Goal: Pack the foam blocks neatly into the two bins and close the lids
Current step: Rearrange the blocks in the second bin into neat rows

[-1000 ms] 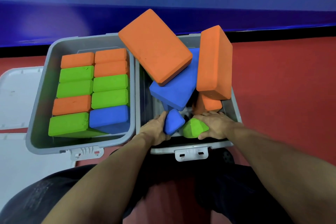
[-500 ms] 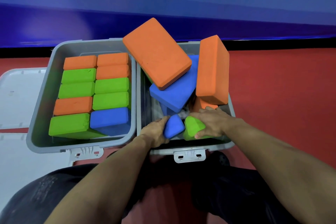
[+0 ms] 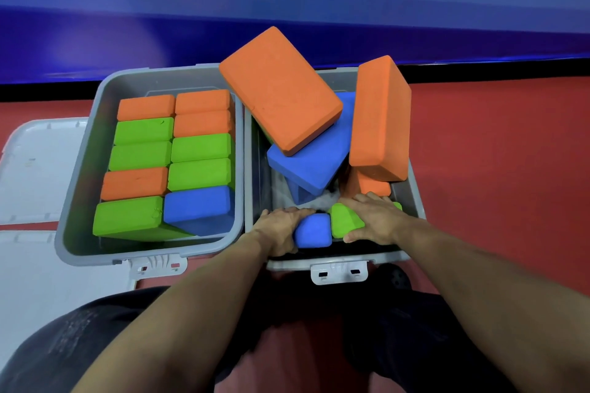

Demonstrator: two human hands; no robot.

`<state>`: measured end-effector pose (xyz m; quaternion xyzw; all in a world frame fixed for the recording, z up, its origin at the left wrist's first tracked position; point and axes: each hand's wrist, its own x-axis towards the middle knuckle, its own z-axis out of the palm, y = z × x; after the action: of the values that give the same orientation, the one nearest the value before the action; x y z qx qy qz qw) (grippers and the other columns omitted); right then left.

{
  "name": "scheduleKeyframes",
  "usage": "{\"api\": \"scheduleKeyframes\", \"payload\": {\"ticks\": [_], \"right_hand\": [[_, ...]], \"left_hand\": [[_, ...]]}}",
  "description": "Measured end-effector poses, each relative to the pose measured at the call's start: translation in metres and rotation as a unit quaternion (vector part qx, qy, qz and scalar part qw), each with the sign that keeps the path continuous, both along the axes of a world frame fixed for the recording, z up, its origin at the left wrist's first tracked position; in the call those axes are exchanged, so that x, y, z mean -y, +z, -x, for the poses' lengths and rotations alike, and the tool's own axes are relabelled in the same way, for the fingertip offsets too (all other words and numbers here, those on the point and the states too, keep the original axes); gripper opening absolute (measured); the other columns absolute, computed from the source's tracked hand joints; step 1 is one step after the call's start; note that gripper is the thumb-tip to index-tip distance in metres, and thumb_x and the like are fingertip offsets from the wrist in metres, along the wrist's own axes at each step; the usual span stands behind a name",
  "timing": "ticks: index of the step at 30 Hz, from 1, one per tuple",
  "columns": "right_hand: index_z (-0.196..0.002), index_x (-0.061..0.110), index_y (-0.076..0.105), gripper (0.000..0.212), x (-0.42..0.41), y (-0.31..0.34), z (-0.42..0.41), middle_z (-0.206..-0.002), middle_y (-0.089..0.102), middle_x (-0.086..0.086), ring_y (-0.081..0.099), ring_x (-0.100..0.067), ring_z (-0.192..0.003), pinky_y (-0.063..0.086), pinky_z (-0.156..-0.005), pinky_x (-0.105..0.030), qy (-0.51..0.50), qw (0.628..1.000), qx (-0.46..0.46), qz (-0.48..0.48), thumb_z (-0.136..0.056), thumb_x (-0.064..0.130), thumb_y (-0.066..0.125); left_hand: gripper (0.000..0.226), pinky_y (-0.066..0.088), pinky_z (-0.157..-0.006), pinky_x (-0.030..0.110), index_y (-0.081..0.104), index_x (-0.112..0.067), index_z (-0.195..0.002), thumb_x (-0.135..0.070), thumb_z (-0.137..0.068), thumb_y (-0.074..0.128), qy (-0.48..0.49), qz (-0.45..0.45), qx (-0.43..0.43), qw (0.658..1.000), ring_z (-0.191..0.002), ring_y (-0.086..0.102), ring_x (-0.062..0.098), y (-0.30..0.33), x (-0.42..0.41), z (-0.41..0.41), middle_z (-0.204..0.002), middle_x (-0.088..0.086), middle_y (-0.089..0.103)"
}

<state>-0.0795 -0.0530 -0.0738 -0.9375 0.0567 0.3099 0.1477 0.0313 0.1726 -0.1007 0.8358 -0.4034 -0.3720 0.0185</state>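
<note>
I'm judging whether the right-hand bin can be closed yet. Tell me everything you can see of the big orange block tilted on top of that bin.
The big orange block is a flat rectangular slab of matte foam with softly rounded edges and faint scuffs. It lies tilted, broad face up and toward the camera, its far corner sticking above the right bin rim. Its lower edge rests on a blue block beneath it. Another orange block stands upright to its right, apart from it as far as shows. Neither hand touches it.

Head camera looks steeply down, close over two bins (image 3: 236, 233).
</note>
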Motion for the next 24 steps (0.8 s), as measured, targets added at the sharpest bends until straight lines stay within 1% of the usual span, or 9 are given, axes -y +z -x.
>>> {"api": "scheduleKeyframes", "payload": {"ticks": [5,7,10,13,15,19,24], "right_hand": [[-0.158,0.037,0.015,0.091,0.003,-0.003,-0.006,-0.151,0.038,0.002,0.029,-0.024,-0.14,0.022,-0.114,-0.046,-0.008,1.0,0.009,-0.009,-0.086,0.061,0.065],[-0.157,0.038,0.016,0.09,0.006,-0.006,-0.008,-0.151,0.037,0.002,0.028,-0.024,-0.141,0.021,-0.116,-0.046,-0.017,1.0,0.01,-0.018,-0.086,0.061,0.065],[-0.157,0.038,0.018,0.089,0.014,-0.007,-0.007,-0.154,0.035,0.001,0.026,-0.027,-0.144,0.018,-0.118,-0.047,-0.027,0.999,0.014,-0.021,-0.085,0.062,0.065],[-0.157,0.037,0.018,0.09,0.013,-0.008,-0.006,-0.153,0.036,0.002,0.027,-0.026,-0.144,0.018,-0.117,-0.045,-0.027,0.999,0.014,-0.024,-0.085,0.06,0.067],[-0.157,0.036,0.018,0.09,0.008,-0.011,-0.006,-0.152,0.037,0.002,0.028,-0.024,-0.142,0.018,-0.116,-0.043,-0.021,0.999,0.014,-0.027,-0.086,0.057,0.068],[-0.157,0.038,0.017,0.09,0.009,-0.021,-0.007,-0.153,0.036,0.002,0.028,-0.024,-0.142,0.018,-0.117,-0.043,-0.024,0.999,0.01,-0.035,-0.086,0.057,0.068],[-0.157,0.033,0.02,0.087,0.006,-0.032,-0.012,-0.151,0.037,0.001,0.029,-0.022,-0.14,0.019,-0.114,-0.038,-0.024,0.999,0.031,-0.035,-0.087,0.054,0.068]], "left_hand": [[0.098,0.028,-0.112,0.055,0.023,-0.046,-0.156,-0.027,-0.078,0.081,0.012,0.002,-0.004,1.0,-0.138,0.044,0.026,0.001,0.005,-0.006,-0.152,-0.007,0.046],[0.096,0.03,-0.112,0.054,0.025,-0.047,-0.155,-0.029,-0.077,0.08,0.028,0.01,-0.005,1.0,-0.136,0.045,0.026,0.002,0.004,-0.012,-0.15,-0.007,0.048],[0.098,0.033,-0.113,0.05,0.029,-0.046,-0.154,-0.026,-0.073,0.081,0.062,0.019,-0.018,0.998,-0.136,0.047,0.025,0.002,0.002,-0.018,-0.149,-0.008,0.05],[0.097,0.03,-0.114,0.057,0.025,-0.042,-0.157,-0.026,-0.078,0.078,0.039,0.011,-0.009,0.999,-0.138,0.043,0.027,0.007,0.005,-0.015,-0.152,-0.005,0.046],[0.093,0.029,-0.114,0.062,0.024,-0.039,-0.158,-0.027,-0.081,0.075,0.02,0.013,0.003,1.0,-0.137,0.042,0.028,0.012,0.009,-0.011,-0.15,-0.003,0.046],[0.09,0.03,-0.113,0.06,0.022,-0.037,-0.158,-0.025,-0.084,0.072,0.01,0.015,0.03,0.999,-0.135,0.042,0.03,0.012,0.011,-0.009,-0.149,-0.001,0.045],[0.089,0.028,-0.115,0.061,0.02,-0.038,-0.158,-0.023,-0.086,0.071,0.017,0.011,0.036,0.999,-0.136,0.039,0.029,0.0,0.011,-0.01,-0.15,-0.003,0.042]]}}
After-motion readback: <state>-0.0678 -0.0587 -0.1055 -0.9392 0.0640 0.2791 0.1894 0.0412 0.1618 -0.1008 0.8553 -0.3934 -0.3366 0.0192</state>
